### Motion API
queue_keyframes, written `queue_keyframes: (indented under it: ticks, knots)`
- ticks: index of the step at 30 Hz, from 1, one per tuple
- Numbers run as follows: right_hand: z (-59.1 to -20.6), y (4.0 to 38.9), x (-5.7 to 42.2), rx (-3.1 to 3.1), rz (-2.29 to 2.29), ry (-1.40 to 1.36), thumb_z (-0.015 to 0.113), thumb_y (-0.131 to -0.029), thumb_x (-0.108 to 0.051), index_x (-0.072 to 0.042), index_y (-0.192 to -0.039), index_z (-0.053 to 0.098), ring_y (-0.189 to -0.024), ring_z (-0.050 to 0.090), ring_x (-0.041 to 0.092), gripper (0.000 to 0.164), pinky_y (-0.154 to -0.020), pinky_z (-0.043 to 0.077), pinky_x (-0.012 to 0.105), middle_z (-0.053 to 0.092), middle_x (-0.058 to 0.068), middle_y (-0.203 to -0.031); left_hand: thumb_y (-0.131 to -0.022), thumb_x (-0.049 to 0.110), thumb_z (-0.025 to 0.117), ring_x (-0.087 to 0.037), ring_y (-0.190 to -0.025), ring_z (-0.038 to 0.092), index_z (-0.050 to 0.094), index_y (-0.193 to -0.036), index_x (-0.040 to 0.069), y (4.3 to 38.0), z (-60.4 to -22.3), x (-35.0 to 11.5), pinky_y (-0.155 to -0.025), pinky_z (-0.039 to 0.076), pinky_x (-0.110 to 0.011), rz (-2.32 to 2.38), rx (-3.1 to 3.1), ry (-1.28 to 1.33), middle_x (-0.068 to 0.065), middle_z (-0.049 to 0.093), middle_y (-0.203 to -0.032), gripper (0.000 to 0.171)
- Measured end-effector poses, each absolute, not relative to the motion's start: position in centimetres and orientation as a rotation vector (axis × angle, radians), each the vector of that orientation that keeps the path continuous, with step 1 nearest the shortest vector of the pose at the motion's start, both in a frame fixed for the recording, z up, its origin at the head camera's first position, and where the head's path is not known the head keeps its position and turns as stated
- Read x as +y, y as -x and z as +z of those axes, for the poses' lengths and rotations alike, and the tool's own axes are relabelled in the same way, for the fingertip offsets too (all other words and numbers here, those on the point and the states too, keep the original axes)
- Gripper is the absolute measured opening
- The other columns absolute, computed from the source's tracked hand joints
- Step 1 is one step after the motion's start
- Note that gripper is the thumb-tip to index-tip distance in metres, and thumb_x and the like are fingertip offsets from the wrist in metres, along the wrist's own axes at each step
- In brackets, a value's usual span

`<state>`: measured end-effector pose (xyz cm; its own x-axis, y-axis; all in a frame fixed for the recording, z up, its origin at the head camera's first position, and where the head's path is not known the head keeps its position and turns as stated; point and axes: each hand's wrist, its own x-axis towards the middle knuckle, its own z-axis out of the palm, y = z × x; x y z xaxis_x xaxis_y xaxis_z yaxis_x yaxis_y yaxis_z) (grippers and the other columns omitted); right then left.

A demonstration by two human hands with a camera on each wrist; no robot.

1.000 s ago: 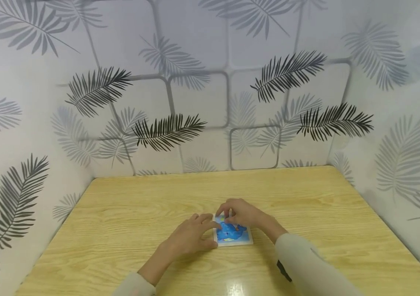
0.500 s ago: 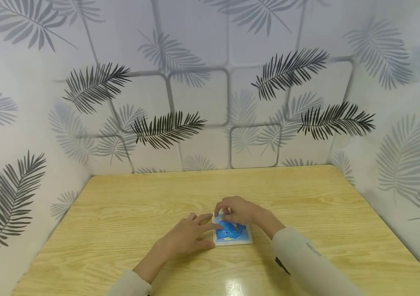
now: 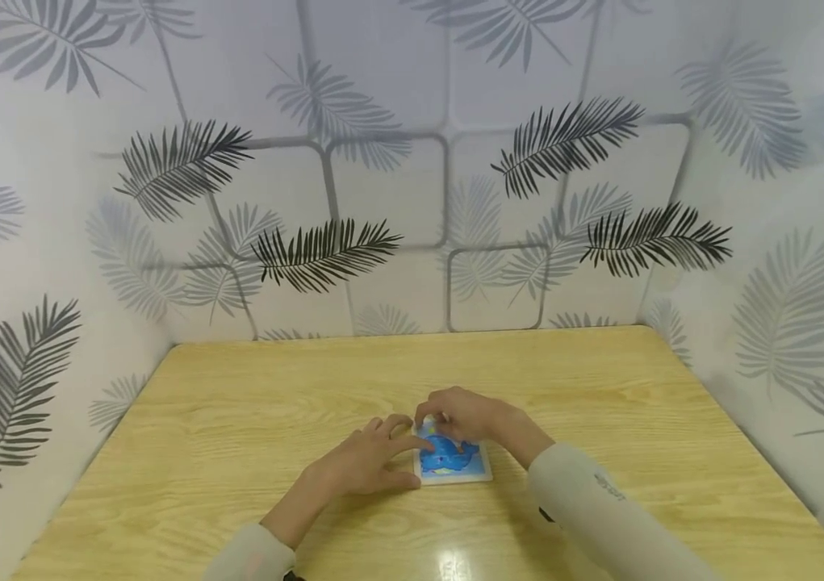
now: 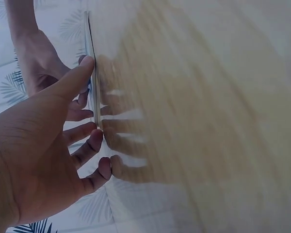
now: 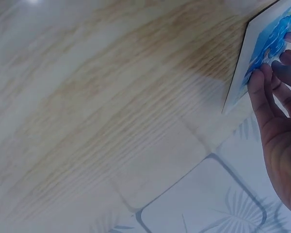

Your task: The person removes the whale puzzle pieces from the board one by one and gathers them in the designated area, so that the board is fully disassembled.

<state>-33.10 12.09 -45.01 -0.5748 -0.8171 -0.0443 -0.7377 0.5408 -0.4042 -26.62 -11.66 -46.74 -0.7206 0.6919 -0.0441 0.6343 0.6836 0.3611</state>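
A small square picture board lies flat on the table, showing a blue whale-like creature inside a white border; it looks like a jigsaw puzzle. My left hand is at its left side, fingers spread, thumb by the near left corner and index finger on the picture. In the left wrist view, the fingertips of the left hand meet the board's thin edge. My right hand bends over the far part. In the right wrist view its fingertips touch the picture; whether they pinch a piece is hidden.
The pale wood-grain table extends around the board. Patterned walls with leaf prints stand behind it and at both sides. Light reflects off the table's near part.
The right hand's fingers have curled slightly closer together over the far part of the board. The left hand stays by the left edge, and the view has shifted slightly.
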Motion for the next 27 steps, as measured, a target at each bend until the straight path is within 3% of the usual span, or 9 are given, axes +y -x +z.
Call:
queue_keyframes:
  ticks: [13, 16, 23, 27]
  knots:
    - [-44.9, 32.9, 11.8, 2.589, -0.533, 1.223, 0.056, -0.099, 0.007, -0.02, -0.12, 0.063, -0.083, 0.054, 0.012, 0.035, -0.075, 0.051, 0.028, 0.057, 0.003, -0.101, -0.1, 0.052, 0.064, -0.051, -0.141, 0.04, 0.053, -0.15, 0.032, 26.3, -46.1, -11.5, -0.105, 0.039, -0.073, 0.445, 2.709, -1.035, -0.014, 0.03, -0.167, 0.055]
    - [-44.9, 32.9, 12.1, 2.582, -0.589, 1.232, 0.058, -0.097, 0.008, -0.018, -0.121, 0.06, -0.086, 0.055, 0.014, 0.035, -0.077, 0.051, 0.028, 0.058, 0.005, -0.105, -0.1, 0.051, 0.064, -0.054, -0.141, 0.039, 0.053, -0.15, 0.032, 26.4, -45.8, -11.5, -0.106, 0.039, -0.073, 0.441, 2.711, -1.044, -0.015, 0.03, -0.167, 0.055]
    - [-45.4, 32.5, 12.4, 2.557, -0.732, 1.185, 0.064, -0.093, 0.008, -0.015, -0.124, 0.058, -0.077, 0.051, 0.012, 0.038, -0.071, 0.049, 0.027, 0.056, 0.005, -0.115, -0.1, 0.049, 0.065, -0.053, -0.14, 0.039, 0.053, -0.15, 0.029, 26.4, -45.5, -11.5, -0.104, 0.038, -0.075, 0.489, 2.695, -1.05, -0.016, 0.031, -0.167, 0.055]
    - [-45.7, 32.1, 12.4, 2.546, -0.792, 1.154, 0.067, -0.094, 0.005, -0.015, -0.123, 0.061, -0.085, 0.055, 0.017, 0.036, -0.076, 0.05, 0.028, 0.057, 0.005, -0.116, -0.099, 0.052, 0.064, -0.054, -0.142, 0.036, 0.053, -0.151, 0.03, 26.3, -45.7, -11.4, -0.108, 0.036, -0.075, 0.502, 2.676, -1.026, -0.014, 0.029, -0.168, 0.057]
